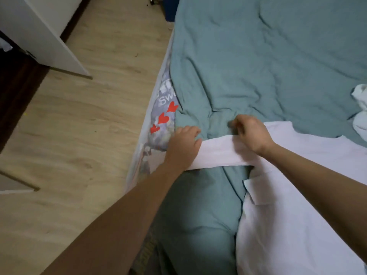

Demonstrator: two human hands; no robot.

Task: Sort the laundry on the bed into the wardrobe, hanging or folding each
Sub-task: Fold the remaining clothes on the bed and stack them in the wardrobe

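A white shirt (294, 225) lies spread on the bed (258, 56), over its near right part, smooth and thin, with a chest pocket (256, 192) whose flap stands slightly lifted. One sleeve (220, 153) stretches out flat to the left as a long straight band across the teal cover.

The left hand (183, 146) rests on the sleeve's far end near the bed's edge, fingers curled down over the cuff; whether they pinch the cloth or only press it cannot be told. The right hand (252, 132) sits at the upper edge of the sleeve where it joins the shirt, fingers curled, gripping the fabric there. No label or print shows on the shirt.

The cover is a soft, rumpled teal cotton with deep creases. At the bed's left edge a printed sheet (162, 116) peeks out, grey-lilac with three red hearts in a row and white letters that read "Sw", the rest hidden under the cover. A crumpled pale garment (360, 108) lies at the right edge of the bed, well apart from the hands.

Left of the bed runs a light wood-grain floor (89, 116). A white wardrobe door (45, 34) stands open at the upper left, flat and smooth.
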